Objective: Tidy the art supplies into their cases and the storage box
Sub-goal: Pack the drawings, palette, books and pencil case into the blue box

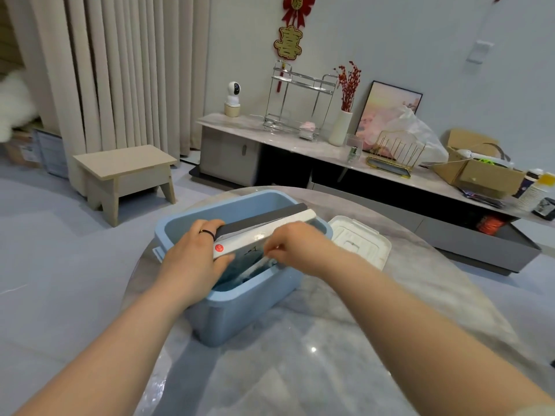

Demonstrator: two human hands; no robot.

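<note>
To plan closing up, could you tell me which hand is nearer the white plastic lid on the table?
Right. The right hand pinches the white case over the blue plastic box, left of the white plastic lid; the left hand grips the case's farther end.

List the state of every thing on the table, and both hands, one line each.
storage box: open, upright, something blue inside.
lid: off, flat on the table beside the box.
white case: on edge across the box opening, held.
grey case: on edge against the white case.
left hand: grips both cases' near end.
right hand: fingers curled on the white case.
</note>
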